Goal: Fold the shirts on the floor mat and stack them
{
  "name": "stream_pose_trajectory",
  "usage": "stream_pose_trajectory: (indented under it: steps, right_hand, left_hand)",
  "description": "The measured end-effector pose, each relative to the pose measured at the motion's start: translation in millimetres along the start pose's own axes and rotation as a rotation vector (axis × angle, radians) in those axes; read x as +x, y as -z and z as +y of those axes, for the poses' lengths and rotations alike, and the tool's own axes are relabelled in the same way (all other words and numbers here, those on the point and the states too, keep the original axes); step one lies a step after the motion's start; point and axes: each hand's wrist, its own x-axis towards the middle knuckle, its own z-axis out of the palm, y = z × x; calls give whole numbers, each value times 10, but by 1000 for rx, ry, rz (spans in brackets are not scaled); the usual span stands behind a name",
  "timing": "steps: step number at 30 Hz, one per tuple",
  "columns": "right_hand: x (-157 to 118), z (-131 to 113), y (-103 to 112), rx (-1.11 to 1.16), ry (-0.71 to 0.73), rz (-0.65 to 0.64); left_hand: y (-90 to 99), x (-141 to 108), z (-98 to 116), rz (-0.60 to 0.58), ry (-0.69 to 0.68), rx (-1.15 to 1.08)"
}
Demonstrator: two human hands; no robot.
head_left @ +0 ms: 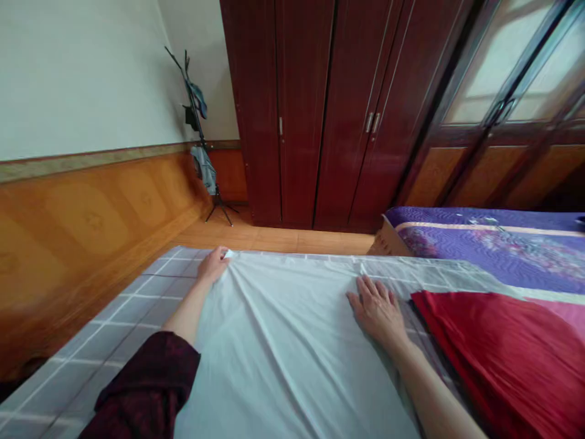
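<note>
Here, white cloth under right hand, corner in left hand.

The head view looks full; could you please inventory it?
Cloth: one, white, centre
Sheet: one, grey, underneath
Fabric: one, red, right
Textile: one, pink, far right
Bedspread: one, purple, right
Wardrobe: one, maroon, rear
Stand: one, black, left rear
Hung items: several, mostly bluish, stand
Panes: two, pale, upper right
Floor: one, tan, rear
Wall: one, white over orange, left
Sleeve: one, maroon, left arm
Left hand: one, pinching cloth edge
Right hand: one, flat on cloth
</note>
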Motion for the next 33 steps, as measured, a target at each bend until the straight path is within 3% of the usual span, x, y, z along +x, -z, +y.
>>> stream_pose_trajectory:
  steps: [5, 12, 15, 18, 20, 23, 29, 33]
  right_hand:
    - [18, -15, 4, 34, -17, -16]
    - [21, 7, 22, 71, -15, -24]
    - [13, 5, 57, 78, -7, -29]
    - [9, -8, 91, 99, 93, -47]
    - [16, -2, 96, 107, 134, -72]
    - [36, 45, 70, 89, 10, -69]
    - [43, 118, 10, 95, -15, -5]
    - [35, 113, 11, 115, -30, 18]
  left_hand:
    - [23, 45, 65, 44, -25, 66]
    - [68, -104, 132, 34, -54, 232]
    - [132, -165, 215, 75, -105, 278]
    - [154, -213, 358, 100, -232, 271]
    - [139, -240, 447, 50, -348, 248]
    - [97, -268, 505, -24, -447, 231]
    - [-59, -240, 452, -162, -511, 258]
    - [-29, -350, 642, -159, -453, 306]
